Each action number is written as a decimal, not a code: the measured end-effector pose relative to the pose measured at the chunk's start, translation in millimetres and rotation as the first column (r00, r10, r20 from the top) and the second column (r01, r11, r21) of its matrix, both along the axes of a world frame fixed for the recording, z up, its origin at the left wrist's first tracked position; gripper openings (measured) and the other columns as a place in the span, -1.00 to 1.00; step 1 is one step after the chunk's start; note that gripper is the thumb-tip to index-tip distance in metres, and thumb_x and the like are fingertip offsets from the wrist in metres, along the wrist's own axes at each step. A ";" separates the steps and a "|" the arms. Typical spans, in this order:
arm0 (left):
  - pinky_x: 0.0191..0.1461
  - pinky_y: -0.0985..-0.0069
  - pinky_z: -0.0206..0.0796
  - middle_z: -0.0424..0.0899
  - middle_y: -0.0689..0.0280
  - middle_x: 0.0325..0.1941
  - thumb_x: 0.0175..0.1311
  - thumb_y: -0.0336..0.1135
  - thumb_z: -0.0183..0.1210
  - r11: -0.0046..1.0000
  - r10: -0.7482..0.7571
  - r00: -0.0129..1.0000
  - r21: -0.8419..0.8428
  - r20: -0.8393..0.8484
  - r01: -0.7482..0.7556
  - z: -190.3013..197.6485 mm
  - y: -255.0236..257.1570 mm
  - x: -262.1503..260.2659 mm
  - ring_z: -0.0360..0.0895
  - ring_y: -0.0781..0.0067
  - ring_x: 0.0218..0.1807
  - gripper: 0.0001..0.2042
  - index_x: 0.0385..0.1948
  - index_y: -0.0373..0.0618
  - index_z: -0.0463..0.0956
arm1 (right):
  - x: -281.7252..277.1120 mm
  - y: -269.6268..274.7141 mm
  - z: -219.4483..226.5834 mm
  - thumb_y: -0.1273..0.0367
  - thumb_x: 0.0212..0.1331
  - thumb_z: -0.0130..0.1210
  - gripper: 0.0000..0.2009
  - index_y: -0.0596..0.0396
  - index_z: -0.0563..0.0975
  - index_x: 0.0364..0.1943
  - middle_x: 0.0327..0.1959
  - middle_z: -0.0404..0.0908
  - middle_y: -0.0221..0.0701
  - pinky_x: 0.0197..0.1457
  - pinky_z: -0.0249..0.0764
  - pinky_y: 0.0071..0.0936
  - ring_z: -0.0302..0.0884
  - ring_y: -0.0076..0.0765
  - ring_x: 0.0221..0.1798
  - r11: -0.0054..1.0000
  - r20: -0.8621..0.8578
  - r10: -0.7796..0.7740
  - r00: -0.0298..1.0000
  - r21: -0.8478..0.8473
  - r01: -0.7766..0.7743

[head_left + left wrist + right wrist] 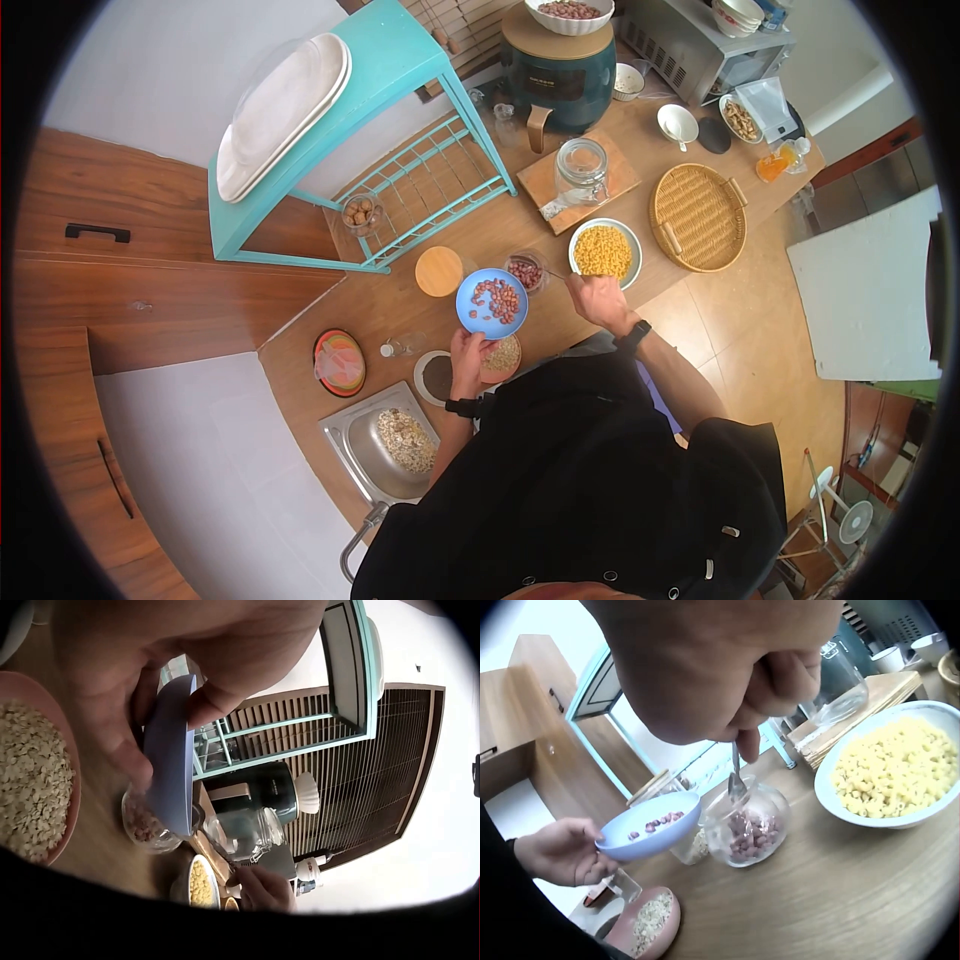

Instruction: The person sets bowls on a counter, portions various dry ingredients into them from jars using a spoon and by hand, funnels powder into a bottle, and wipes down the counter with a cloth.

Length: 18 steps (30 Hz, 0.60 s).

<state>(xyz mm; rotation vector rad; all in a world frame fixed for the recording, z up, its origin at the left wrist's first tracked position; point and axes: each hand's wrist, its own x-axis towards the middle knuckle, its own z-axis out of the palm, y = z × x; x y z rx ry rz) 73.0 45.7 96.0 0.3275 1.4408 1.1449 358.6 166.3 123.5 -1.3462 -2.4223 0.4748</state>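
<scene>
My left hand grips a blue bowl by its near edge, thumb on one side and fingers on the other. Reddish-brown peanuts lie inside, and the bowl tilts toward a round glass jar beside it. More peanuts cover the lower part of the jar. Above it, my right hand pinches the handle of a metal spoon, whose head points down at the jar's mouth. In the left wrist view, the bowl partly hides the jar.
A bowl of yellow macaroni stands right of the jar, near a wicker tray. A clip-top jar stands on a wooden board. Nearby are a round wooden lid, a pink bowl of oats, the sink and a turquoise rack.
</scene>
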 end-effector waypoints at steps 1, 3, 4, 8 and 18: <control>0.01 0.38 0.59 0.58 0.08 0.02 0.34 -0.44 0.01 1.000 0.000 1.000 0.003 -0.006 0.000 1.7 1.6 1.1 0.66 0.23 -0.05 -0.66 0.11 -0.34 0.32 | -0.8 -0.8 6.7 0.37 0.23 0.05 -0.85 0.10 0.49 -0.45 -0.66 0.53 -0.19 -0.54 0.47 -0.16 0.57 -0.02 -0.59 0.999 -0.008 0.010 1.000 0.046 -0.010; 0.00 0.39 0.59 0.58 0.08 0.01 0.34 -0.44 0.01 1.000 -0.011 1.000 0.017 -0.011 0.012 5.2 4.6 2.8 0.66 0.23 -0.05 -0.66 0.11 -0.34 0.31 | -3.3 -1.6 18.3 0.38 0.22 0.06 -0.87 0.10 0.48 -0.45 -0.67 0.52 -0.20 -0.54 0.47 -0.17 0.57 -0.03 -0.60 0.997 -0.053 0.057 0.997 0.049 -0.055; -0.01 0.39 0.59 0.58 0.08 0.01 0.34 -0.45 0.01 0.999 -0.024 1.000 0.031 -0.017 0.024 8.9 6.7 4.6 0.66 0.23 -0.05 -0.66 0.11 -0.35 0.31 | -4.7 -2.4 21.3 0.39 0.22 0.07 -0.88 0.09 0.48 -0.44 -0.68 0.51 -0.20 -0.54 0.47 -0.18 0.56 -0.03 -0.60 0.994 -0.098 0.103 0.990 0.055 -0.098; -0.01 0.39 0.59 0.58 0.07 0.02 0.34 -0.45 0.00 0.997 -0.041 0.999 0.061 -0.031 0.042 17.8 14.7 10.6 0.67 0.21 -0.04 -0.65 0.13 -0.36 0.30 | -12.8 -3.2 6.3 0.35 0.21 0.09 -0.84 0.11 0.50 -0.47 -0.64 0.55 -0.19 -0.52 0.47 -0.15 0.58 0.00 -0.58 0.998 -0.085 0.064 0.994 0.035 -0.061; -0.01 0.41 0.58 0.60 0.09 0.04 0.32 -0.45 0.01 0.998 -0.045 0.999 0.042 0.009 0.045 9.6 20.9 8.8 0.67 0.21 -0.03 -0.63 0.16 -0.33 0.32 | -15.7 -3.9 -3.1 0.25 0.23 0.00 -0.71 0.11 0.66 -0.48 -0.51 0.65 -0.24 -0.24 0.46 -0.29 0.58 -0.19 -0.40 0.746 -0.352 -0.084 0.932 -0.642 -0.175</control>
